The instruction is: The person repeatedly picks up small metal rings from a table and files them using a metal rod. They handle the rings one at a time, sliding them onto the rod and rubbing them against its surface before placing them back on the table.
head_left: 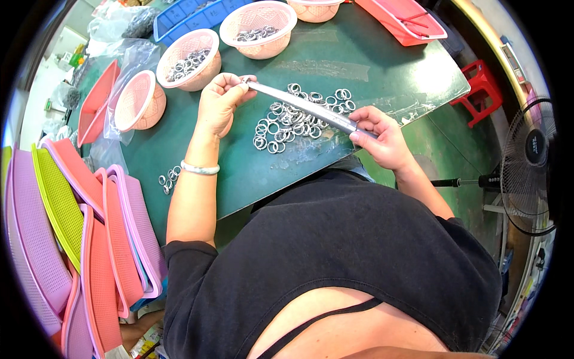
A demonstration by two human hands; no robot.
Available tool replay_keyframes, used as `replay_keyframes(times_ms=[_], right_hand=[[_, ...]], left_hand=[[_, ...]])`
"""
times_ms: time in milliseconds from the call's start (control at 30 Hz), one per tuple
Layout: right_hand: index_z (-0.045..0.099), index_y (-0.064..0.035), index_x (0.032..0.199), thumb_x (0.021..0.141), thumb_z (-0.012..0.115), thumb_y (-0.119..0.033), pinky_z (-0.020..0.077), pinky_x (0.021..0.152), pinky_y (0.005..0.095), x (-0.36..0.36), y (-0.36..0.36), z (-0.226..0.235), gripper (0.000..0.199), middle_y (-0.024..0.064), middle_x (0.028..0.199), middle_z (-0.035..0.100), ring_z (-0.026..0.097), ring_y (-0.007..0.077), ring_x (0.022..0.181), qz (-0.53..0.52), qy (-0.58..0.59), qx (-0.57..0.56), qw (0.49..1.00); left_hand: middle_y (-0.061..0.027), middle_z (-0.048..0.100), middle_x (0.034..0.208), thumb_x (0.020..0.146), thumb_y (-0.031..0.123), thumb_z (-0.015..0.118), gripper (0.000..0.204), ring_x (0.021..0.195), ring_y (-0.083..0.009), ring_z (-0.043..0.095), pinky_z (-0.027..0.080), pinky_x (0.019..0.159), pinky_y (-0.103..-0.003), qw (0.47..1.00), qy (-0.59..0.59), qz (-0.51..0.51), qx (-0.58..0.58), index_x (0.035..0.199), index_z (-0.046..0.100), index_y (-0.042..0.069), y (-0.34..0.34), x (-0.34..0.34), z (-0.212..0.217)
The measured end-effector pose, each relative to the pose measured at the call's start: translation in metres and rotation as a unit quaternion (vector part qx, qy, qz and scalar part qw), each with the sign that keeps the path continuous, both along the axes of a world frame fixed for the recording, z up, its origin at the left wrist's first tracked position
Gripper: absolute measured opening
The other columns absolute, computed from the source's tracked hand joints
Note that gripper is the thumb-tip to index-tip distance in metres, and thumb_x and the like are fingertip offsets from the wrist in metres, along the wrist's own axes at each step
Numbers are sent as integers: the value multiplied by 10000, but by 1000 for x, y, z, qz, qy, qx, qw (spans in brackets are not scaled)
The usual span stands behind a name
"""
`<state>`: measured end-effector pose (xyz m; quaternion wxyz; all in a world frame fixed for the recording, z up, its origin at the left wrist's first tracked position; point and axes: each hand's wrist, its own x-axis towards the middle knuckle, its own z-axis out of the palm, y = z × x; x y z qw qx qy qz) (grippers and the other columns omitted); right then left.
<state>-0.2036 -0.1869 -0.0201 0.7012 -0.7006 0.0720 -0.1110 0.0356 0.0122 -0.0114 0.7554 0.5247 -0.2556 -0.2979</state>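
Across the near part of the green worktop (239,173), a loose pile of metal rings (280,128) sits partly behind a tapered metal rod (302,105). Rod is held aslant over the pile, thin end to the left. Left hand (225,100): thumb and fingers pinching at the thin end; a small dark piece shows there, too small to identify. Right hand (381,139): fingers wrapped on the thick end.

Smaller ring cluster (170,178) beside the left forearm, well apart from the pile.

Other stuff: red stool (481,90) past the right end of the worktop, black fan (529,167) at far right. Clear plastic bags (133,57) bunched at upper left. Stack of purple, pink and lime perforated baskets (116,251) crowds the left side.

Containers: two round pink baskets hold rings, one (208,73) near the left hand, one (266,50) to its right. Third pink basket (154,110) is tilted, left of those. Blue bin (206,19) behind them has dark contents, can't identify. Red tray (385,15) at the far right corner carries thin red sticks (414,23).
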Motion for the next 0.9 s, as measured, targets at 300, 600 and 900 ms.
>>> replay_keyframes(times_ms=[300,600,900], right_hand=[[462,27,1023,755,572,18,418,715,206,4,7,0,290,44,886,548,528,87,827,-2,-23,18,1000],[460,34,1037,754,557,32,421,747,227,8,11,1,298,65,959,528,532,111,869,11,-48,22,999],[456,36,1047,757,554,36,418,768,232,6,9,-1,306,69,974,529,533,124,899,13,-61,23,998]], left_hand=[[-169,579,939,754,-21,582,467,896,-209,574,506,734,-286,1000,12,-12,-18,1140,320,10,-7,-21,6],[-138,567,983,740,-34,582,600,914,-197,566,482,792,-319,997,34,-48,-56,1244,262,34,-16,-47,9],[-143,572,984,728,-64,573,601,894,-197,576,470,789,-310,997,18,-50,-51,1242,274,21,-15,-48,11]])
